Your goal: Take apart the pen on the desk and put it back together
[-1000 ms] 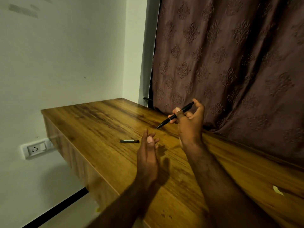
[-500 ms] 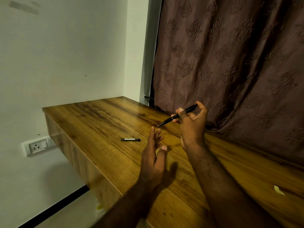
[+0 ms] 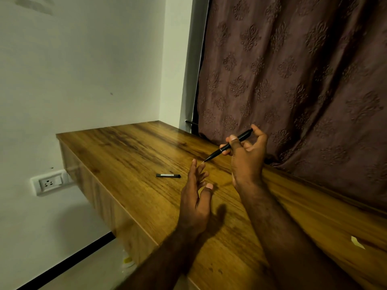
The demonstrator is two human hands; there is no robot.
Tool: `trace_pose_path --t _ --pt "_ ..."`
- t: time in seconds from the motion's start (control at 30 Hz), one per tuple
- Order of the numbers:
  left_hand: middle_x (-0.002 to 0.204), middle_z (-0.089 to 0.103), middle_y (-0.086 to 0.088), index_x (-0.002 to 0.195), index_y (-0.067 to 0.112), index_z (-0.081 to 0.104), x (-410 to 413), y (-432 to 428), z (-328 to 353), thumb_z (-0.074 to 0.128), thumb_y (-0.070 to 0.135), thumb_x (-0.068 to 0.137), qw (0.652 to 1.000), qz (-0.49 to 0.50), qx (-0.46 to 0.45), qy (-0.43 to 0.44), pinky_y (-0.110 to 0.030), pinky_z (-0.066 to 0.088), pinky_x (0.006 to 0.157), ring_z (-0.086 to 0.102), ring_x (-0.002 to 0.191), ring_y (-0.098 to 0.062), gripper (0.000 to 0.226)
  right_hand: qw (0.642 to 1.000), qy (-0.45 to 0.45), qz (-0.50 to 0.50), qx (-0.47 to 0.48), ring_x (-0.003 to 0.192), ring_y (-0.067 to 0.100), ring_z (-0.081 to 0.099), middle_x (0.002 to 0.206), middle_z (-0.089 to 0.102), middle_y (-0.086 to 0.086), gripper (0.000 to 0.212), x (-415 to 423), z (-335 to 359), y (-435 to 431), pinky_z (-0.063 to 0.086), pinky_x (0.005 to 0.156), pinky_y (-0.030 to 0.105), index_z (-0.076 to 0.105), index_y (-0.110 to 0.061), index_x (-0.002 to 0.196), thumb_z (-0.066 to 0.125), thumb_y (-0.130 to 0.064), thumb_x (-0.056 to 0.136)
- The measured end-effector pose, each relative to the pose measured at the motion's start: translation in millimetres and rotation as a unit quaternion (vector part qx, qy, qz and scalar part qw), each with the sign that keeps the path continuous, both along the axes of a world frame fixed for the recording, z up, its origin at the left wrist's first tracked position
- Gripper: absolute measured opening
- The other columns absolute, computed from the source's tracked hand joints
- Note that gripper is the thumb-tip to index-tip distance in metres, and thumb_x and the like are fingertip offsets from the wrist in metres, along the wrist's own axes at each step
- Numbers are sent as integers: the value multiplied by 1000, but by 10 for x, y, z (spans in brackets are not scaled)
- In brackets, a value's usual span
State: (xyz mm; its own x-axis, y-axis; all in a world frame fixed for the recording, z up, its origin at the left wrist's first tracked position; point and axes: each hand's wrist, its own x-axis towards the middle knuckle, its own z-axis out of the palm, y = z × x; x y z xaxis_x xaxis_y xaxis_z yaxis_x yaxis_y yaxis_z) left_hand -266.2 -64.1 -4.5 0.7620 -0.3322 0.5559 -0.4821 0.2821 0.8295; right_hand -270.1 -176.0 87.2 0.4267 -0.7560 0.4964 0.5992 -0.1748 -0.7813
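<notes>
My right hand [image 3: 247, 158] holds a slim black pen [image 3: 217, 152] above the wooden desk [image 3: 146, 197], its tip pointing down and to the left. My left hand [image 3: 195, 197] hovers open just below and left of the tip, fingers spread, its fingertips almost at the pen's point, holding nothing. A short black pen part with a pale strip [image 3: 168, 175] lies flat on the desk, to the left of my left hand.
A patterned brown curtain [image 3: 303, 80] hangs along the desk's far side. A white wall with a power socket [image 3: 49, 182] stands to the left, beyond the desk's left edge. A small pale scrap [image 3: 357, 242] lies on the desk at right.
My left hand has opened from pinched fingers to spread fingers and risen toward the pen tip. The right hand keeps the pen in nearly the same pose.
</notes>
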Motion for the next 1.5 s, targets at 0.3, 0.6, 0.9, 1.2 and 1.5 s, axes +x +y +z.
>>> trace_pose_path --t 0.3,0.6,0.9,1.2,1.5 --pt "139 46 11 145 33 18 -9 2 5 42 44 82 1000 0 7 -3 -34 44 104 52 124 -8 69 999 -10 0 -31 62 18 69 79 69 9 54 -14 43 54 51 52 22 37 -28 128 61 0 89" --pt "141 47 6 146 28 18 -34 8 9 44 35 86 1000 1 17 -18 -33 44 103 52 123 -10 66 1000 -10 -11 -17 61 19 69 84 70 13 54 -20 48 31 52 53 23 35 -25 131 60 -1 90" --pt "142 47 2 146 26 17 -21 5 8 43 23 87 1000 4 19 -15 -27 45 101 54 121 -9 65 998 0 -19 -66 61 17 70 86 69 13 57 -46 104 49 52 50 21 37 -25 135 63 -3 89" --pt "142 46 6 144 32 19 -28 17 8 42 23 86 1000 -7 19 -9 -24 45 99 53 121 -6 63 990 18 -34 -135 62 22 70 82 70 15 59 -89 130 79 51 50 20 36 -21 141 63 -7 91" --pt "143 47 2 145 29 20 -40 29 14 42 21 86 1000 -13 24 -10 -25 44 100 53 122 -6 63 987 8 -30 -158 63 15 71 80 71 6 58 -91 164 66 51 49 18 37 -22 140 62 -8 91"
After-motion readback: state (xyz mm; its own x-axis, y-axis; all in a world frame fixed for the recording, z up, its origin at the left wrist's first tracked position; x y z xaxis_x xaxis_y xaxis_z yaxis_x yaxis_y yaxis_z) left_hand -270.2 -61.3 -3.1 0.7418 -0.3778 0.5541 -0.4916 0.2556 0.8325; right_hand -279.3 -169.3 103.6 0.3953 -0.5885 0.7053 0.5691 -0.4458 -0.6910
